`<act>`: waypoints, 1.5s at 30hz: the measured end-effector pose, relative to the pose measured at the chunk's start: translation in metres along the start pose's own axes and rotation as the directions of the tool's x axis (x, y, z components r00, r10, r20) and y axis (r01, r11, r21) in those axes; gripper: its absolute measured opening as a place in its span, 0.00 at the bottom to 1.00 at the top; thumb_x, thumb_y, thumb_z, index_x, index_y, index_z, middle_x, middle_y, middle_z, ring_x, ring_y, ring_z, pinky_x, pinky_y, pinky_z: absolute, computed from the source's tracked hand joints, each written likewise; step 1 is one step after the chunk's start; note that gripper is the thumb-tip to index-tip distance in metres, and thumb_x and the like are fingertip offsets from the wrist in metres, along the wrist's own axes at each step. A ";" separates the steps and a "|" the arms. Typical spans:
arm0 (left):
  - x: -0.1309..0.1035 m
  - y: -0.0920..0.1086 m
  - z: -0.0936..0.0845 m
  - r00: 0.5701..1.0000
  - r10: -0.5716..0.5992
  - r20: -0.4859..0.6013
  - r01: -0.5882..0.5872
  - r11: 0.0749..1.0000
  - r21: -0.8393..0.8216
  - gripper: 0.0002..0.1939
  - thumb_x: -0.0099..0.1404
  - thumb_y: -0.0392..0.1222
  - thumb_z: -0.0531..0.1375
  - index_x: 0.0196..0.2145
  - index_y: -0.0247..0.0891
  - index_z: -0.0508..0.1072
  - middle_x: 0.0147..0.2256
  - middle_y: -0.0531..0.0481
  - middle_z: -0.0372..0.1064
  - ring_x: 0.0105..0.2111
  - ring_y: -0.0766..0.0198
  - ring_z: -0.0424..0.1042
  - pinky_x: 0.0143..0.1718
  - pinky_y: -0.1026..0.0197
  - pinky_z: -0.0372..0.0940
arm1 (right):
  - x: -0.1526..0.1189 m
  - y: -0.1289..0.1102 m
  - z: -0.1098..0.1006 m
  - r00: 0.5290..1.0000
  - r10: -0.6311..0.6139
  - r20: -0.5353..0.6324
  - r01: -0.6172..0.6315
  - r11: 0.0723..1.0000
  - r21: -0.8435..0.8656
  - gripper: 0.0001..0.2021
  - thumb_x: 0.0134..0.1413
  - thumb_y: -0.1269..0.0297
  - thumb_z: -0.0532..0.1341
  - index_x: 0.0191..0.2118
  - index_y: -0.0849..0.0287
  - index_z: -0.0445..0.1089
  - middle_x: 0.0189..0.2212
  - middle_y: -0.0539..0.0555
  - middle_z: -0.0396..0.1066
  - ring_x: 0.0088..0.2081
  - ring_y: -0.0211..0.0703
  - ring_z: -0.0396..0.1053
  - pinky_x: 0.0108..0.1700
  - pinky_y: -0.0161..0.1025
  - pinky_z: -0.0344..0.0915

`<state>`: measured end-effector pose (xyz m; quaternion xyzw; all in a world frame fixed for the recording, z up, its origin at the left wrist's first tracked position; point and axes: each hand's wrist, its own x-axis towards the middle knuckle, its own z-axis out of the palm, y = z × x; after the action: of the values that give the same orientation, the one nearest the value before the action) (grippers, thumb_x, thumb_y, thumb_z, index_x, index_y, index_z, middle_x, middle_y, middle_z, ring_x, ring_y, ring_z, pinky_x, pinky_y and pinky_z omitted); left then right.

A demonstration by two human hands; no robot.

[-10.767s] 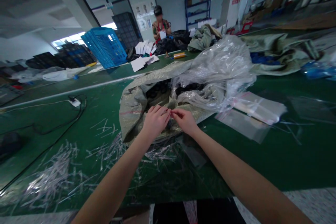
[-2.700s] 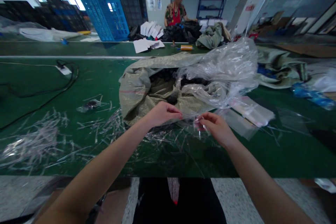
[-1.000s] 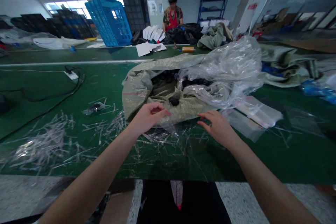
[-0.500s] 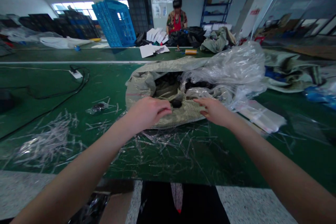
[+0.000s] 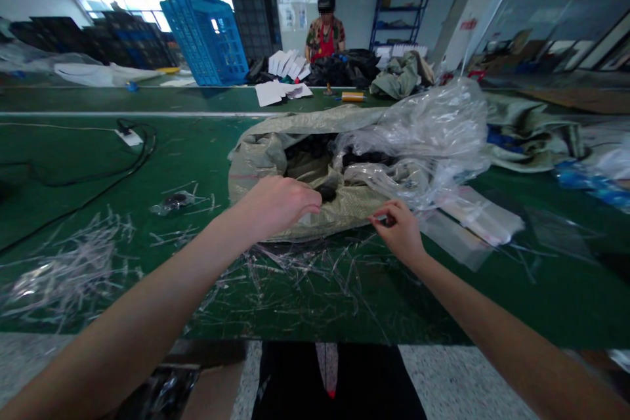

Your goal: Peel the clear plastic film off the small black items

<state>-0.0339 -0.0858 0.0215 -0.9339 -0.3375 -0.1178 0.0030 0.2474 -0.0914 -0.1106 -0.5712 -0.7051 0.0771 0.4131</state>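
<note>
My left hand (image 5: pixel 283 203) is closed, its fingertips against a small dark rounded piece (image 5: pixel 325 193) at the near rim of a woven sack (image 5: pixel 344 210). The fingers seem to grip this piece; its kind is unclear. My right hand (image 5: pixel 399 230) is at the sack's front right edge, thumb and index finger pinched together. Whatever lies in that pinch, if anything, is too small to make out. The sack lies open with dark contents inside. Crumpled clear plastic (image 5: pixel 418 138) covers its right side. Flat clear bags (image 5: pixel 485 218) lie right of my right hand.
Thin clear plastic strips (image 5: pixel 83 262) litter the green table (image 5: pixel 197 312). A clear packet with a dark piece (image 5: pixel 174 202) lies at left, beyond it a cable and power strip (image 5: pixel 128 137). Across the table are a blue crate (image 5: pixel 207 39) and a person (image 5: pixel 325 33).
My right hand has drawn down toward me, and its fingers have closed to a pinch. A flat clear bag beside it shows more. My left hand stays by the dark piece; the view shifts slightly.
</note>
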 end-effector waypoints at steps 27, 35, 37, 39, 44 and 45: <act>0.008 0.060 0.043 0.625 -0.707 -0.332 0.670 0.704 -0.237 0.20 0.61 0.48 0.60 0.46 0.31 0.69 0.42 0.40 0.70 0.35 0.57 0.71 0.33 0.59 0.63 | -0.004 -0.117 -0.013 0.968 -0.241 -0.074 0.224 0.956 -0.191 0.07 0.55 0.70 0.62 0.27 0.60 0.73 0.23 0.51 0.74 0.26 0.40 0.71 0.30 0.37 0.61; 0.012 0.054 0.071 0.749 -0.659 0.072 0.470 0.453 -0.758 0.17 0.63 0.48 0.54 0.25 0.34 0.73 0.24 0.52 0.70 0.27 0.64 0.66 0.29 0.63 0.57 | -0.009 -0.113 -0.013 0.958 -0.200 -0.204 0.178 0.977 -0.117 0.06 0.53 0.70 0.62 0.26 0.60 0.70 0.20 0.48 0.70 0.21 0.34 0.66 0.26 0.33 0.60; 0.012 0.059 0.070 0.746 -0.662 0.071 0.470 0.448 -0.761 0.16 0.63 0.48 0.54 0.25 0.35 0.73 0.23 0.52 0.68 0.25 0.66 0.64 0.27 0.64 0.55 | -0.008 -0.112 -0.016 0.954 -0.188 -0.232 0.168 0.980 -0.104 0.07 0.53 0.70 0.62 0.25 0.60 0.69 0.19 0.47 0.67 0.21 0.34 0.64 0.25 0.32 0.59; 0.009 0.065 0.067 0.746 -0.663 0.059 0.476 0.470 -0.744 0.16 0.63 0.47 0.53 0.24 0.36 0.71 0.21 0.53 0.65 0.22 0.67 0.62 0.24 0.64 0.54 | -0.007 -0.110 -0.019 0.949 -0.193 -0.248 0.182 0.981 -0.067 0.07 0.53 0.71 0.62 0.25 0.60 0.68 0.19 0.47 0.65 0.20 0.33 0.63 0.23 0.32 0.59; -0.003 0.078 0.054 0.769 -0.625 -0.136 0.435 0.667 -0.604 0.15 0.63 0.41 0.52 0.19 0.38 0.61 0.18 0.55 0.59 0.19 0.70 0.58 0.21 0.66 0.52 | -0.008 -0.107 -0.024 0.932 -0.253 -0.258 0.274 0.961 0.048 0.04 0.53 0.74 0.62 0.30 0.59 0.69 0.20 0.47 0.64 0.20 0.31 0.62 0.23 0.31 0.58; -0.005 0.079 0.053 0.760 -0.625 -0.181 0.438 0.697 -0.568 0.15 0.63 0.40 0.52 0.19 0.39 0.60 0.19 0.55 0.59 0.18 0.70 0.58 0.21 0.66 0.52 | -0.009 -0.107 -0.024 0.933 -0.248 -0.260 0.272 0.960 0.062 0.04 0.53 0.74 0.62 0.31 0.58 0.69 0.20 0.46 0.65 0.20 0.31 0.61 0.22 0.31 0.57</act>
<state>0.0235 -0.1452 -0.0249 -0.7229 -0.5490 -0.3643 -0.2081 0.1840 -0.1437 -0.0376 -0.4574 -0.7123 -0.0166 0.5321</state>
